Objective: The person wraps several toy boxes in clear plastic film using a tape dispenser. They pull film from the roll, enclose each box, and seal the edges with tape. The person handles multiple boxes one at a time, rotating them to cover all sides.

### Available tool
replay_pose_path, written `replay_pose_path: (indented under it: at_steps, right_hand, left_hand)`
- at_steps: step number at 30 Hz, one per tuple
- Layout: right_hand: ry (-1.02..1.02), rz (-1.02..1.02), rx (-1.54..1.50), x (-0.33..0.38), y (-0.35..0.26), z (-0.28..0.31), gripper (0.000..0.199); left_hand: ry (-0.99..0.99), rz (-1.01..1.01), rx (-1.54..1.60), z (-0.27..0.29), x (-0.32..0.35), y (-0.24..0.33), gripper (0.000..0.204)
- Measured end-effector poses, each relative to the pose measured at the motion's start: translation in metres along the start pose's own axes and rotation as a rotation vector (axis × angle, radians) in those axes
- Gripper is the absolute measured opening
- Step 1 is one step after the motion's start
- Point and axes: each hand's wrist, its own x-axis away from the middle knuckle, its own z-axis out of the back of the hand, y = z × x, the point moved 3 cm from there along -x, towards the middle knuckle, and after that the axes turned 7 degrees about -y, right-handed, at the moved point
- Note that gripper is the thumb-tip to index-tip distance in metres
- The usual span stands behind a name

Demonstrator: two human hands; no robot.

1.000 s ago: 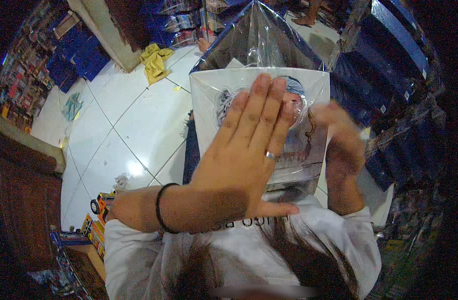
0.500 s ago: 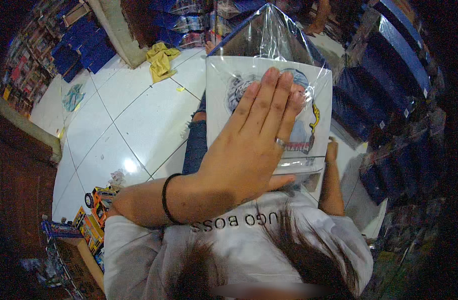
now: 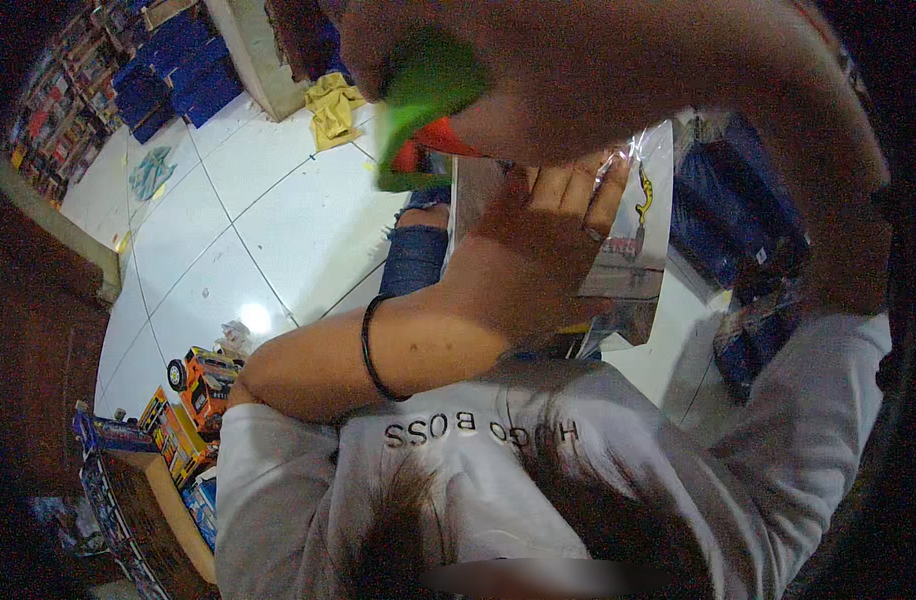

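At far left, colourful boxed toy trucks point(image 3: 193, 400) sit stacked beside the white tiled floor point(image 3: 228, 220). The left hand point(image 3: 538, 245) lies flat, fingers point(image 3: 608, 195) spread, pressing the clear plastic-wrapped printed package point(image 3: 633, 240) held upright over the lap. The step looks like smoothing its wrapper. The right hand point(image 3: 448, 90), raised close overhead, closes around a green-and-red object point(image 3: 428, 100). The package looks glossy, crinkled, light.

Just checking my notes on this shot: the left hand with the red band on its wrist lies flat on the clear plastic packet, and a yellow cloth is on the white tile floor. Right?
Not quite. In the head view the wrist band is black, not red. The left hand does lie flat on the clear plastic packet, and a yellow cloth lies on the white tile floor.
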Motion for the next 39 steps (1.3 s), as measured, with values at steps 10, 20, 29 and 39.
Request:
replay_pose_path:
  at_steps: [10,20,29,39]
  right_hand:
    - [0.021,-0.271,-0.040,0.101,0.024,0.016,0.044]
    - [0.117,-0.432,-0.938,0.015,0.025,0.004,0.040]
    - [0.725,-0.458,-2.025,0.032,0.027,-0.086,0.045]
    - [0.599,-0.147,-2.278,0.032,0.022,-0.086,0.047]
  left_hand:
    - [0.410,-0.091,-0.406,-0.019,-0.008,-0.013,0.104]
    - [0.284,-0.093,-0.255,-0.002,0.002,-0.002,0.102]
    - [0.248,-0.154,-0.031,0.009,0.016,0.004,0.078]
    - [0.660,-0.233,0.050,0.107,0.000,-0.077,0.049]
